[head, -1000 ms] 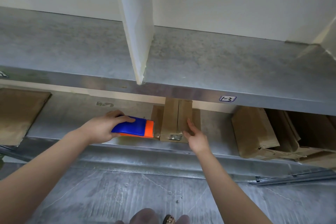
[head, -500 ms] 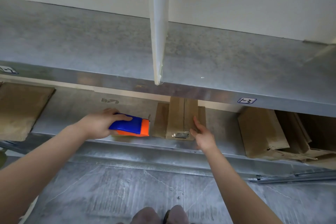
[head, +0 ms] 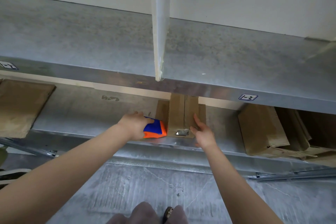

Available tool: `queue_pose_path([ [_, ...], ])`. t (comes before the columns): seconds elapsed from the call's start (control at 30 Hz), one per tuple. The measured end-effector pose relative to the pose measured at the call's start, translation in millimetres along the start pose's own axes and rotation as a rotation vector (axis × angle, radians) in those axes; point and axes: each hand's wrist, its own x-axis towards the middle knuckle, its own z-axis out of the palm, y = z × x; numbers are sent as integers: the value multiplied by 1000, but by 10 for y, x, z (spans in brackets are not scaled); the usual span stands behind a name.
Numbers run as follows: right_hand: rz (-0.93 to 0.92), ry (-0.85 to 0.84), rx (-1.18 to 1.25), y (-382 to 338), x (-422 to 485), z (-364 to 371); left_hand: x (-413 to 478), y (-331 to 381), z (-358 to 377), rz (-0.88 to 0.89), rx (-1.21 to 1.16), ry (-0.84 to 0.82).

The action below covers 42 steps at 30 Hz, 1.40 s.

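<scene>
Gripping glossy blue-and-orange pack [head: 154,127], left hand [head: 133,127]

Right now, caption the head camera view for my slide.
Left hand grips a blue-and-orange pack on the metal shelf; right hand touches the cardboard divider beside it.

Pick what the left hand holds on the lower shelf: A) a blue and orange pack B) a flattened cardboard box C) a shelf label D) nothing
A: the left hand grips the blue and orange pack on the lower shelf, right beside the upright cardboard piece, where the right hand lies open.
</scene>
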Motion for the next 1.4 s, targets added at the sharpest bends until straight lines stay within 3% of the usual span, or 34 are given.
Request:
queue_pose_path([
  [0.67,-2,-8,50,-28,-43,-10,-100,227,42,-206,-153,-21],
  [1.0,9,-20,87,-25,-63,-25,-144,-304,197,-112,-43,187],
  [1.2,18,-23,66,-24,-48,-21,-253,-832,244,-68,-168,163],
  [1.4,-42,-34,-22,-12,-50,-27,-120,-828,209,-97,-232,66],
])
